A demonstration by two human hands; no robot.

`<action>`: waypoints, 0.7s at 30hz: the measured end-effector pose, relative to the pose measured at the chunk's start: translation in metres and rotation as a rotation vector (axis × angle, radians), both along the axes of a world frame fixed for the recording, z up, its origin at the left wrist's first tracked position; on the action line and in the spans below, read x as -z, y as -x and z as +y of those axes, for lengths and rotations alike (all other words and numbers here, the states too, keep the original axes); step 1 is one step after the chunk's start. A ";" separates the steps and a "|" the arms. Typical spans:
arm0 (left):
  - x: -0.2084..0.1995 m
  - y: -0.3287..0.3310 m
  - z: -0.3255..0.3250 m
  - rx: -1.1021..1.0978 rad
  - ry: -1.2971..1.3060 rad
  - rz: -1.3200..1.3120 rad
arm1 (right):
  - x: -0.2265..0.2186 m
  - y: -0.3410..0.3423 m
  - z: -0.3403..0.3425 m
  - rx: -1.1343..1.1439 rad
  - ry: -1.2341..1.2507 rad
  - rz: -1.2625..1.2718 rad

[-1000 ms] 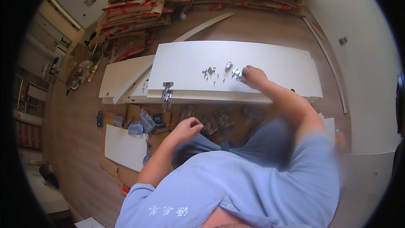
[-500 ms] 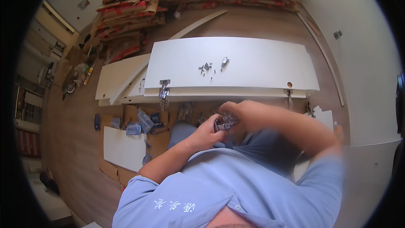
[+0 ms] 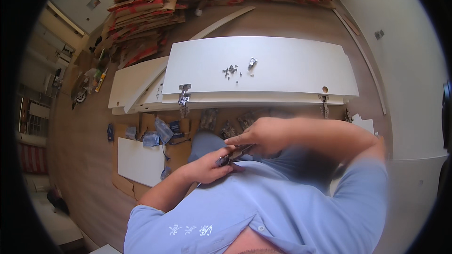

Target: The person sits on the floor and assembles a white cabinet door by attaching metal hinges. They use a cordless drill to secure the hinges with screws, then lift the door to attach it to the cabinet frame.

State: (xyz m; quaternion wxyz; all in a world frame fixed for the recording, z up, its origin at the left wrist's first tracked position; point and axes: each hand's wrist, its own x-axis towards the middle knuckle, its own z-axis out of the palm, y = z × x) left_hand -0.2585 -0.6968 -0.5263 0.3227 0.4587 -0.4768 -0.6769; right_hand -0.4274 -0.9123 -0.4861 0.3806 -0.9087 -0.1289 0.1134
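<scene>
In front of my body, my left hand [image 3: 207, 165] is closed around a shiny metal cabinet hinge [image 3: 223, 161]. My right hand [image 3: 267, 135] meets it from the other side. Its index finger stretches out over the left fingers, while the others curl at a dark metal part of the hinge, mostly hidden. Beyond the hands lies a stack of white panels [image 3: 296, 59]. A loose hinge [image 3: 253, 62] and a scatter of small screws [image 3: 230, 70] rest on the top one. Along its near edge sit a left hinge [image 3: 184, 95] and a right hinge [image 3: 324, 103].
Bags of hinges [image 3: 229, 130] lie on cardboard by my knees. Blue plastic wrappers [image 3: 151, 138] and a small white board [image 3: 140, 161] are at the left. A long white strip [image 3: 146, 90] leans across another panel. Flattened cartons [image 3: 146, 23] are piled at the back.
Both hands have come closer to my body and a little left with the hinge. The right index finger now extends over the left hand. The view has shifted slightly.
</scene>
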 end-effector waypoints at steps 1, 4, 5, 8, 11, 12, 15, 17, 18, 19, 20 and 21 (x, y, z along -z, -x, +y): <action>0.000 -0.001 -0.005 -0.052 -0.018 0.088 | 0.002 0.000 -0.005 -0.005 0.077 -0.046; 0.000 -0.009 -0.034 -0.148 -0.245 0.298 | 0.002 0.007 -0.015 0.043 0.344 -0.436; -0.001 -0.012 -0.044 -0.095 -0.240 0.331 | -0.001 0.012 -0.019 0.052 0.393 -0.519; 0.000 -0.007 -0.075 0.010 -0.232 0.396 | -0.014 0.032 -0.028 -0.030 0.645 -0.487; 0.002 0.006 -0.102 0.252 -0.291 0.541 | -0.023 0.060 -0.023 -0.048 0.626 -0.407; 0.002 0.009 -0.108 0.306 -0.344 0.541 | -0.021 0.066 -0.024 -0.017 0.582 -0.414; 0.016 0.021 -0.118 0.127 -0.313 0.546 | -0.001 0.084 -0.048 0.164 0.506 -0.373; 0.035 0.020 -0.122 -0.033 -0.208 0.373 | 0.022 0.109 -0.084 0.490 0.578 -0.110; 0.046 0.018 -0.121 -0.110 -0.193 0.263 | 0.034 0.126 -0.113 0.695 0.536 0.046; 0.058 0.013 -0.118 -0.208 -0.174 0.150 | 0.049 0.141 -0.140 0.900 0.553 0.261; 0.069 0.007 -0.111 -0.269 -0.227 0.122 | 0.064 0.161 -0.161 1.121 0.500 0.295; 0.080 0.000 -0.104 -0.340 -0.285 0.085 | 0.082 0.180 -0.175 1.283 0.548 0.362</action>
